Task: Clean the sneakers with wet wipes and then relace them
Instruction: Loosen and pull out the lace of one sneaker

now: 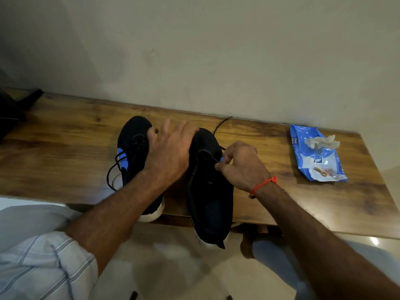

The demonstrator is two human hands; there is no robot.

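Two black sneakers (134, 148) (210, 191), one blue wipes pack (316, 156), one crumpled wipe (322, 141), two hands (171, 152) (240, 165).

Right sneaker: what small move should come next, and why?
Probably draw the black lace onward through the right sneaker: the right hand already pinches it there, a loose end trails past the toe, and the left hand hovers open, while the left sneaker looks laced.
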